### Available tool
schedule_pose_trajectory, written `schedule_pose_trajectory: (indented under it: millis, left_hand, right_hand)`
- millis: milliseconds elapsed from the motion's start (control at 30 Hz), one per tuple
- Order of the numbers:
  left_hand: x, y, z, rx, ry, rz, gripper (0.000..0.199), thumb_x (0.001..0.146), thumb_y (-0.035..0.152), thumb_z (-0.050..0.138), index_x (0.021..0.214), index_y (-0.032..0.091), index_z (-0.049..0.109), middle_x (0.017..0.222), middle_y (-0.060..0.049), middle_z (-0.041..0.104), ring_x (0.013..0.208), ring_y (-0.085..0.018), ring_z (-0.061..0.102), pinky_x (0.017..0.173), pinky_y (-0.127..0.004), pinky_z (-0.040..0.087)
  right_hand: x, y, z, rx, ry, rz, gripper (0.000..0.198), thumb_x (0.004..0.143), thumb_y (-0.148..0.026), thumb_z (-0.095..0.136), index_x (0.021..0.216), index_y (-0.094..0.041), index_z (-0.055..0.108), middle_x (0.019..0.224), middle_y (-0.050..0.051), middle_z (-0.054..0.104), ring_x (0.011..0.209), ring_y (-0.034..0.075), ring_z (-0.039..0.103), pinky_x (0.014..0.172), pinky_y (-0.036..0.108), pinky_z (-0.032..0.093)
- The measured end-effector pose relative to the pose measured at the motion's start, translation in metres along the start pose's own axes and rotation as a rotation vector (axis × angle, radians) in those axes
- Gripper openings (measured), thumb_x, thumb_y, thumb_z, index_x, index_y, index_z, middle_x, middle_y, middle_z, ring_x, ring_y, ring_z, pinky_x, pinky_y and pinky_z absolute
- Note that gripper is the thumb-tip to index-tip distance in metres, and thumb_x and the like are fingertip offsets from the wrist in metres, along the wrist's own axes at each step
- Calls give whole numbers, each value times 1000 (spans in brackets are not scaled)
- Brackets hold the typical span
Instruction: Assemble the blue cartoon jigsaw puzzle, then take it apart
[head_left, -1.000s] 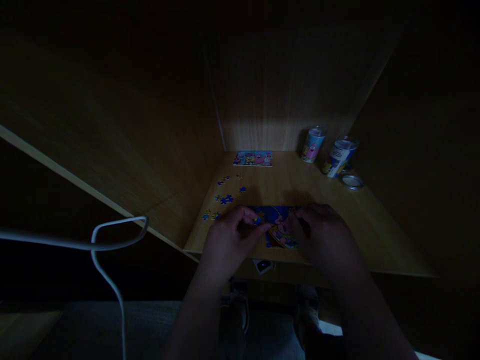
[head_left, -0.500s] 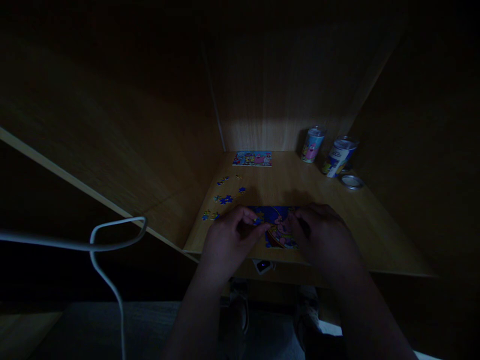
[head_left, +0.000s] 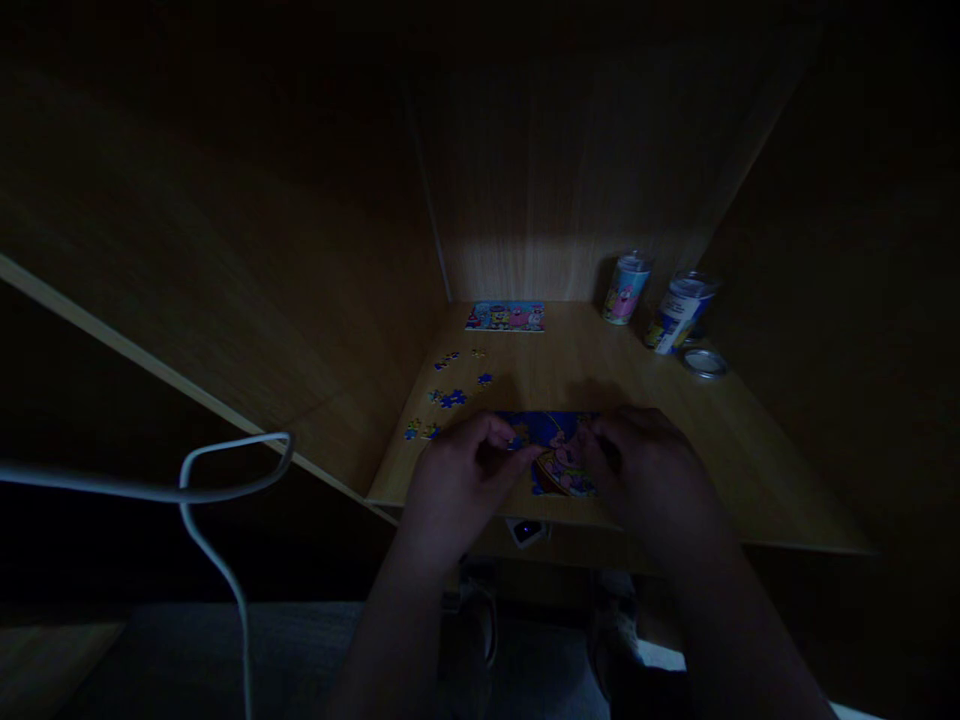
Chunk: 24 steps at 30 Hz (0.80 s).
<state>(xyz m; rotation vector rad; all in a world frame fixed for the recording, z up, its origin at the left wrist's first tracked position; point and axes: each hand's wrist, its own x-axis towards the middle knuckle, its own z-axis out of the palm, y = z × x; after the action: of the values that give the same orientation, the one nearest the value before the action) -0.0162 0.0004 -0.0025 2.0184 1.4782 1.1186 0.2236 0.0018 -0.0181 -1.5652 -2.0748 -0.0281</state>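
Observation:
A partly assembled jigsaw puzzle (head_left: 559,462), dark blue with pink figures, lies near the shelf's front edge between my hands. On its left side my left hand (head_left: 469,475) has thumb and forefinger curled around a small puzzle piece (head_left: 517,438) at the puzzle's edge. My right hand (head_left: 641,460) rests over the right side, its fingers bent and pressed at the puzzle; its own shape hides that edge. Several loose puzzle pieces (head_left: 453,398) are scattered to the left, beyond my left hand.
At the back lies a finished cartoon puzzle (head_left: 505,317). Two printed cans, one pink and blue (head_left: 626,290) and one blue and white (head_left: 677,315), stand at the back right beside a round metal lid (head_left: 705,363). A white cable (head_left: 217,490) hangs at the left.

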Motion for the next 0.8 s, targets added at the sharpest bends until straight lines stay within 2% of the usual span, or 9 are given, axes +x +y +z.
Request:
schedule_pose_trajectory:
  millis: [800]
  left_hand:
    - [1, 1, 0, 39, -1, 8, 21, 95, 40, 85, 92, 25, 72, 88, 0, 80, 78, -17, 76, 72, -28, 58]
  right_hand:
    - [0, 0, 0, 5, 3, 1, 28, 110, -37, 55, 92, -24, 73, 95, 11, 75, 95, 28, 66, 86, 42, 50]
